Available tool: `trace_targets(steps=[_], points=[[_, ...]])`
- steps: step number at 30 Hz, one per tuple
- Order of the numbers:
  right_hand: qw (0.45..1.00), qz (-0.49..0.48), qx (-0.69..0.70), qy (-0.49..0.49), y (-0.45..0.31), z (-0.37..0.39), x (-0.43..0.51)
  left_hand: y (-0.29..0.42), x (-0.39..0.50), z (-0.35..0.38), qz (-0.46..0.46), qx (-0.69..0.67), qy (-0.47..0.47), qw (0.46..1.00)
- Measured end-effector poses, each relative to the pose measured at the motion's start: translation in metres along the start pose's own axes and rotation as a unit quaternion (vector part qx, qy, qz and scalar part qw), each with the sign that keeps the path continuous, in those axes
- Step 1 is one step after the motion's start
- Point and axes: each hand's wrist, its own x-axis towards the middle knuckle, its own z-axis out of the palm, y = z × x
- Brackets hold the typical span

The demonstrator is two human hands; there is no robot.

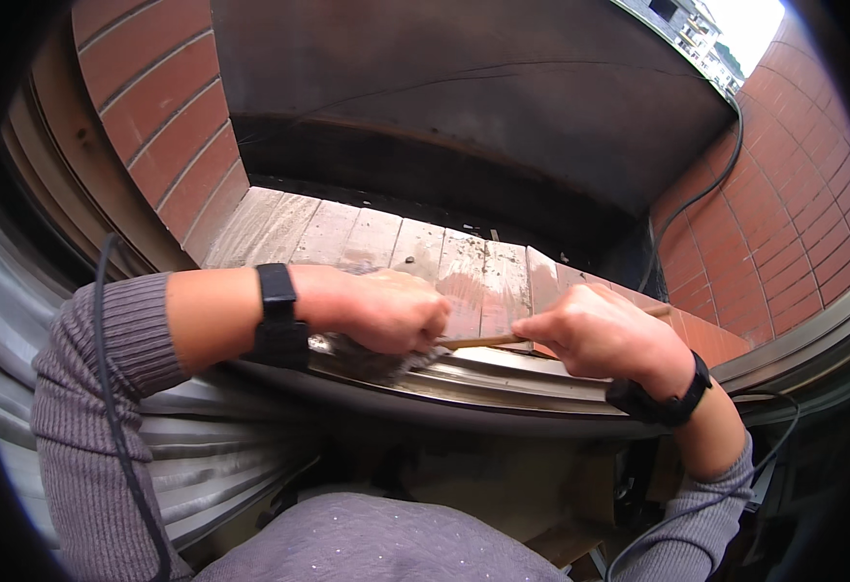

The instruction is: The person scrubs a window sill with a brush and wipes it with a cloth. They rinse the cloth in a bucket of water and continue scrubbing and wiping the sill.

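A thin wooden stick (479, 341) runs between my two hands above the metal window track (512, 378). My left hand (388, 309) is closed around the stick's left part and a grey, wet-looking cloth (378, 360), which hangs below the fist onto the track. On the right, my right hand (603, 331) grips the stick, its index finger stretched along it towards the left. Past both hands lies the tiled outer sill (418, 247), wet and smeared with dirt, with small dark bits on it.
Red-brown tiled walls (170, 109) (767, 218) flank the opening. A dark panel (425, 94) stands beyond the sill. A black cable (731, 160) hangs down the right wall. Silvery curtain folds (199, 451) are at the lower left, beside my left arm.
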Motion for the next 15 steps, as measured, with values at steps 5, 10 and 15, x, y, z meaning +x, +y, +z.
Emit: trace_targets(steps=[5, 10, 15], points=[[0.998, -0.036, 0.027, -0.033, -0.018, -0.001, 0.059, -0.018, -0.059, -0.017, -0.078, 0.02, -0.019, 0.997], [0.997, -0.057, 0.046, -0.018, -0.04, 0.005, 0.104, -0.028, -0.106, -0.022, -0.163, 0.048, 0.005, 0.986], [0.989, -0.132, 0.06, 0.041, -0.054, 0.026, 0.145, -0.03, -0.142, -0.017, -0.265, 0.122, 0.075, 0.953]])
